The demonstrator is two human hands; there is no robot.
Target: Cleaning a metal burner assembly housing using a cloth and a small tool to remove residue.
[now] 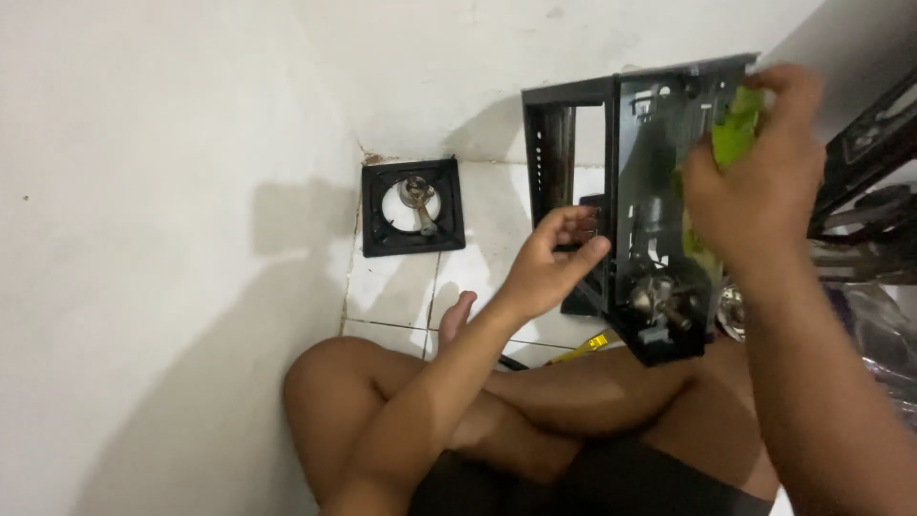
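A black metal stove body stands on its edge on the white tiled floor, resting against my crossed legs, its underside with a metal valve facing me. My left hand grips its left side rail. My right hand presses a green cloth against the upper inside of the body.
A square black burner plate with a round opening and a metal part lies on the floor by the wall corner. White walls close in on the left and behind. Dark metal parts and clear plastic are at the right. A yellow object lies under the stove.
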